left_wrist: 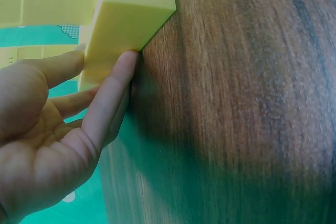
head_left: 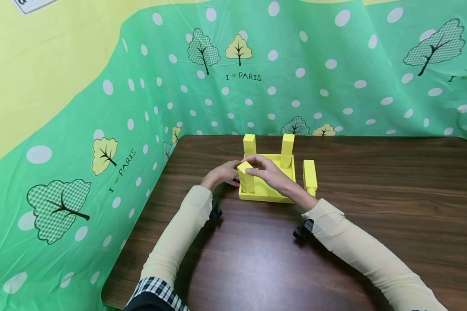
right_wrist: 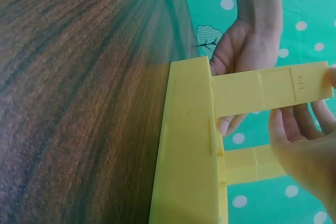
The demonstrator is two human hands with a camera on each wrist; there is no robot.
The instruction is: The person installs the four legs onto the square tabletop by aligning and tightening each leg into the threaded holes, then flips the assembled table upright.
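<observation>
A shallow, square yellow tray [head_left: 266, 199] with raised edges lies on the table, a rectangular yellow post [head_left: 246, 179] upright at its near left corner. My right hand [head_left: 270, 172] holds this post near its top, thumb on the near side and fingers behind. In the right wrist view, the post [right_wrist: 252, 93] meets the tray wall [right_wrist: 186, 145]. At the tray's left edge, my left hand [head_left: 225, 172] grips the side, partly hidden behind the post in the head view. Its thumb and fingertips [left_wrist: 126, 61] touch the yellow wall [left_wrist: 121, 30] in the left wrist view.
Two more yellow posts stand at the tray's far left [head_left: 249, 144] and far right [head_left: 286, 151] corners. A loose yellow post [head_left: 309, 175] with a narrower end lies right of the tray, near my right forearm. A green patterned cloth [head_left: 257, 103] hangs behind the dark wooden table [head_left: 393, 207].
</observation>
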